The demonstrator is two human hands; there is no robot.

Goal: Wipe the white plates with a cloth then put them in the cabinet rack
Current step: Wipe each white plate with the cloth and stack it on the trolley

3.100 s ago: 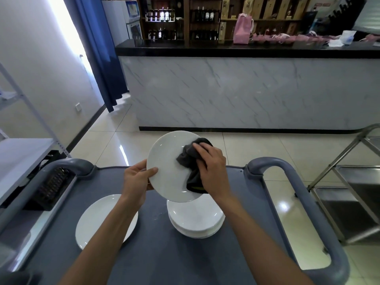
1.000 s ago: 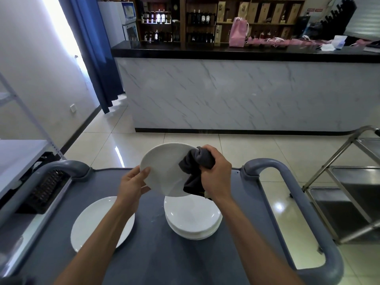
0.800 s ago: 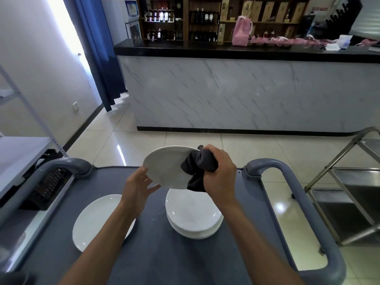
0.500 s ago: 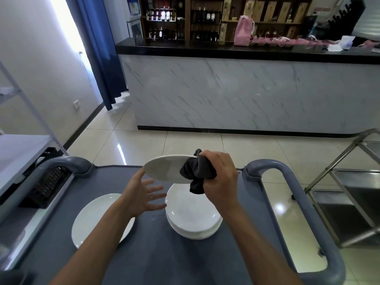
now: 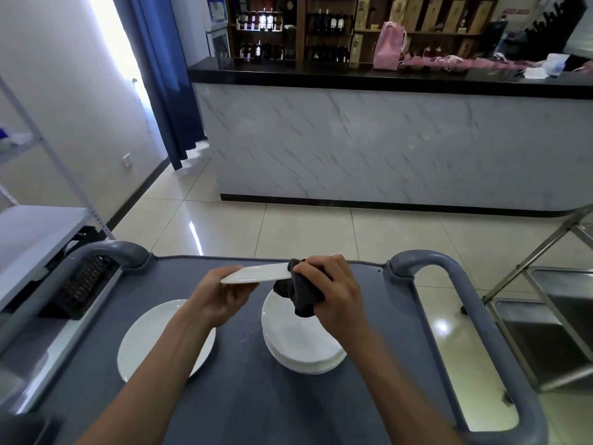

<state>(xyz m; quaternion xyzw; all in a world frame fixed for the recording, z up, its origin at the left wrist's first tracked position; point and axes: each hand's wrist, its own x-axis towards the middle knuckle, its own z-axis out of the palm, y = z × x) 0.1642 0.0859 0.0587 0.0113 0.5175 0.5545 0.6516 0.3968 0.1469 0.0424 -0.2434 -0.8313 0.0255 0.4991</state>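
Two hands: left hand (image 5: 221, 295) supports the near-left rim of the held plate (image 5: 256, 274) from beneath, fingers curled under, thumb not clear; right hand (image 5: 333, 293) pinches the far rim through a bunched dark cloth (image 5: 298, 292)
Held plate: almost level, edge-on, above the cart top (image 5: 250, 406), over the gap between the single plate (image 5: 144, 342) and the stack of plates (image 5: 298, 342)
Risk: glazed rim could slip from the cloth pinch, dropping onto the stack and chipping
Cause: light support at only two edges
Materials: plates smooth, glossy, round, shallow; cloth soft, crumpled, matte; cart top grey, matte, with rounded tubular handles
Rack: cabinet rack not identifiable in view
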